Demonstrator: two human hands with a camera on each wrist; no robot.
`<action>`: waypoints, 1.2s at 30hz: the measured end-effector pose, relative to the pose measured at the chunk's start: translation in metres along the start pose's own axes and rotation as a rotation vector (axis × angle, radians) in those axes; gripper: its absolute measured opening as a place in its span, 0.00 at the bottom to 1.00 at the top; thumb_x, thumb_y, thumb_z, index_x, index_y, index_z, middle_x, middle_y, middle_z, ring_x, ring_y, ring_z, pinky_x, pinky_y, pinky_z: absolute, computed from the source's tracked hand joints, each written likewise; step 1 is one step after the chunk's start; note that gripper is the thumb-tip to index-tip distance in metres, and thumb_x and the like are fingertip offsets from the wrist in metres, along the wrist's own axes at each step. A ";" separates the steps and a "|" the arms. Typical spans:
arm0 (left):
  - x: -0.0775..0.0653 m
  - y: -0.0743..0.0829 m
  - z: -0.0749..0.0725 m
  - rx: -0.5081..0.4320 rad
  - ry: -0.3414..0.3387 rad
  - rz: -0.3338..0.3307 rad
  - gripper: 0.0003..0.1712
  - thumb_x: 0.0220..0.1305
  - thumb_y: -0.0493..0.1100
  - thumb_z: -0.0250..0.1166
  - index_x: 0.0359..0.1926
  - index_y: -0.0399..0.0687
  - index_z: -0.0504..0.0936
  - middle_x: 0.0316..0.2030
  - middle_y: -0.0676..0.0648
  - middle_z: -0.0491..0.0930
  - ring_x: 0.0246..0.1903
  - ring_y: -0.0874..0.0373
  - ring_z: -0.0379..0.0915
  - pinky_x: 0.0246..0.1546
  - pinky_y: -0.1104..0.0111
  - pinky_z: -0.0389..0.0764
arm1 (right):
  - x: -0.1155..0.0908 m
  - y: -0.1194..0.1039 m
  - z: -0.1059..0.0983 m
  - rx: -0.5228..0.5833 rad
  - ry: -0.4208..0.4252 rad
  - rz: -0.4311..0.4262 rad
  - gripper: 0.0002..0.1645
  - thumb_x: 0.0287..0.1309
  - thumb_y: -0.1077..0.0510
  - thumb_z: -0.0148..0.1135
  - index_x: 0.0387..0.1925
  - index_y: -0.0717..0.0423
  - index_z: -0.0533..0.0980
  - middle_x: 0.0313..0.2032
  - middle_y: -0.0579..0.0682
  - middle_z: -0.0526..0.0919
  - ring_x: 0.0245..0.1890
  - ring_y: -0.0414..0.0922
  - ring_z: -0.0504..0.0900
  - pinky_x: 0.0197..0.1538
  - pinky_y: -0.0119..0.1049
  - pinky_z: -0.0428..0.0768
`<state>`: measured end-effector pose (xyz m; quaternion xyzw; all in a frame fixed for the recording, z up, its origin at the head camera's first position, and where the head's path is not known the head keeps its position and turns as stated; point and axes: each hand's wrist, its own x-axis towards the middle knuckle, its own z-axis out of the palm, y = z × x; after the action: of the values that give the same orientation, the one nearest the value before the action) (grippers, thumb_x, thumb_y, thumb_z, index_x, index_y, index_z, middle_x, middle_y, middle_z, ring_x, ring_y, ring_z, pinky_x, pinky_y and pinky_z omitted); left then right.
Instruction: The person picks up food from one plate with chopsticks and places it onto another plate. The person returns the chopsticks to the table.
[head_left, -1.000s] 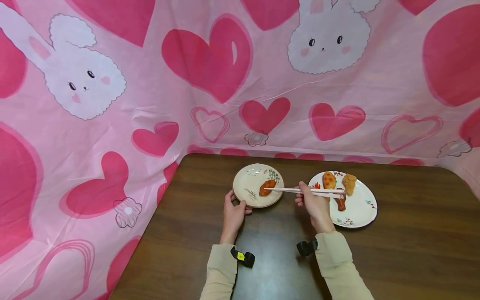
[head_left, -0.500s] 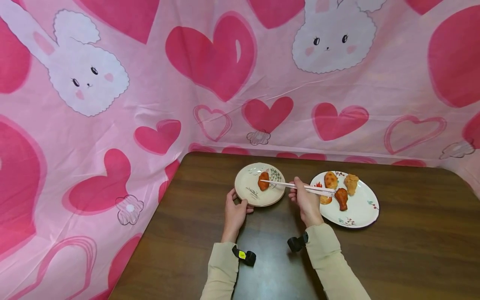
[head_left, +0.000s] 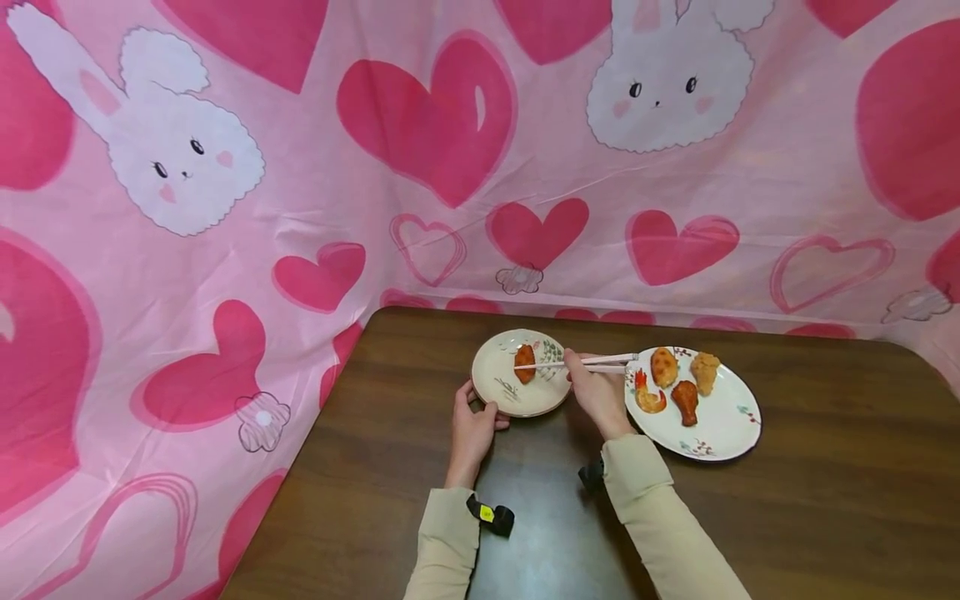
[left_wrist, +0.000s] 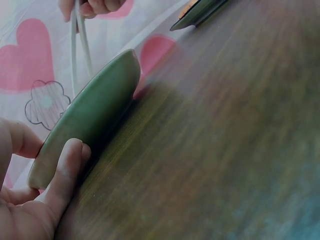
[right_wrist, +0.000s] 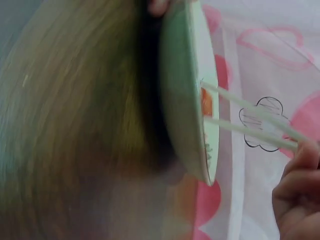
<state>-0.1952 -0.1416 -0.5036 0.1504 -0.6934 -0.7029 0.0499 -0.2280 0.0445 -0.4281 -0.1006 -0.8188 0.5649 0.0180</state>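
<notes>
My left hand (head_left: 472, 435) holds the near-left rim of a small round cream plate (head_left: 491, 360), with the thumb along its edge. In the left wrist view the thumb and fingers lie on either side of the plate's green-looking wall (left_wrist: 102, 107). A reddish-brown piece of food, like a chicken wing (head_left: 525, 363), lies on that plate. My right hand (head_left: 597, 398), at the plate's right edge, holds a pair of pale chopsticks (head_left: 611, 359). Their tips reach over the rim to the chicken wing, and the right wrist view shows them spread apart around it.
Right of the hand stands a white oval plate (head_left: 723, 429). It bears a drumstick (head_left: 685, 402), a shrimp (head_left: 649, 398), a browned oval piece (head_left: 663, 367) and a fried piece (head_left: 705, 372). A pink heart-print cloth (head_left: 442, 125) hangs behind and left of the brown table (head_left: 840, 467).
My right hand has moved left towards the small plate with the chopsticks, uncovering the shrimp and drumstick. The chicken wing has turned more upright on the plate. The left hand keeps its hold.
</notes>
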 end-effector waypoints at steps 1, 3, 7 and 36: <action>0.000 0.000 0.000 -0.002 0.000 0.003 0.35 0.61 0.32 0.54 0.70 0.41 0.56 0.63 0.37 0.64 0.23 0.61 0.79 0.28 0.69 0.86 | -0.001 0.000 -0.001 -0.059 -0.018 -0.040 0.25 0.63 0.42 0.57 0.42 0.59 0.83 0.31 0.55 0.87 0.26 0.37 0.79 0.31 0.26 0.76; -0.001 0.001 0.001 -0.009 0.000 0.011 0.35 0.61 0.32 0.54 0.70 0.40 0.57 0.62 0.37 0.64 0.23 0.61 0.79 0.28 0.69 0.86 | -0.002 0.001 -0.005 -0.160 -0.058 -0.135 0.24 0.63 0.41 0.56 0.39 0.56 0.84 0.33 0.55 0.87 0.29 0.39 0.79 0.32 0.28 0.75; -0.001 0.002 0.001 -0.015 -0.003 0.018 0.35 0.61 0.31 0.53 0.70 0.39 0.56 0.61 0.37 0.65 0.23 0.61 0.79 0.28 0.69 0.86 | -0.005 -0.001 -0.011 -0.224 -0.105 -0.444 0.17 0.63 0.47 0.59 0.29 0.53 0.85 0.23 0.50 0.82 0.25 0.40 0.75 0.26 0.28 0.72; 0.002 0.000 -0.001 -0.018 -0.016 -0.008 0.36 0.60 0.29 0.53 0.69 0.34 0.55 0.61 0.33 0.64 0.25 0.53 0.81 0.31 0.59 0.88 | -0.012 -0.009 0.002 -0.255 -0.233 -1.032 0.03 0.51 0.64 0.69 0.30 0.58 0.87 0.24 0.46 0.87 0.28 0.41 0.78 0.32 0.34 0.81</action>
<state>-0.1968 -0.1432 -0.5041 0.1474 -0.6868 -0.7104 0.0429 -0.2179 0.0379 -0.4196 0.3762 -0.8204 0.3865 0.1899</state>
